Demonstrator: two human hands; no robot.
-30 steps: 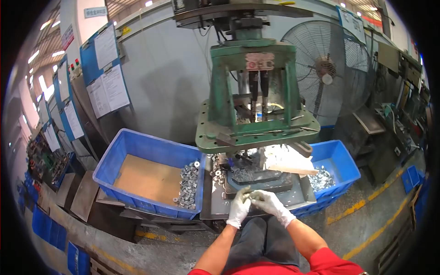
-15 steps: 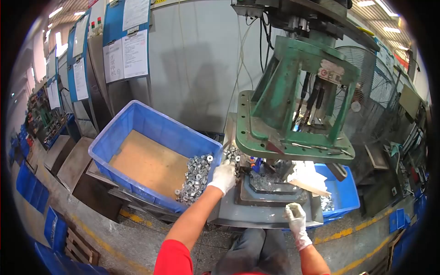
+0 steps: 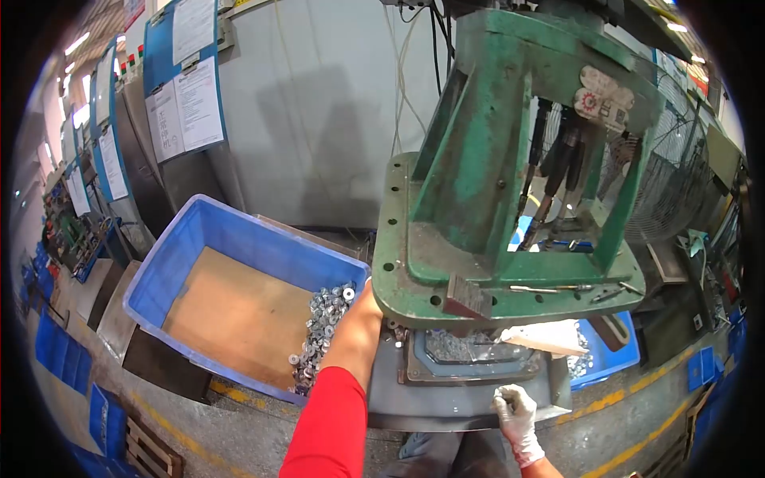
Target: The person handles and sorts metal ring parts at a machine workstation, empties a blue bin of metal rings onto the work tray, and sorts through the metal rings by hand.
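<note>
My left forearm (image 3: 357, 331) reaches forward past the right end of a large blue bin (image 3: 167, 338). My left hand itself is hidden behind the green machine head (image 3: 470, 183). Small metal parts (image 3: 323, 323) lie heaped in that end of the bin, beside the forearm. Over the front edge of the grey metal tray (image 3: 434, 410) is my right hand (image 3: 516, 414), in a white glove. Its fingers are curled together in a pinch; whatever they hold, if anything, cannot be made out. Behind it stands the stepped metal die block (image 3: 470, 368), partly covered by the machine head.
The machine head's wide flange overhangs the work area, with thin rods (image 3: 550, 288) lying on it. A second blue bin (image 3: 617, 354) with metal parts stands at right. Clipboards with papers (image 3: 185, 111) hang at left. A fan (image 3: 673, 175) stands behind the machine.
My left hand has gone forward, out of sight behind the machine head. The view has shifted closer to the machine. My right hand stays curled near the tray's front edge.
</note>
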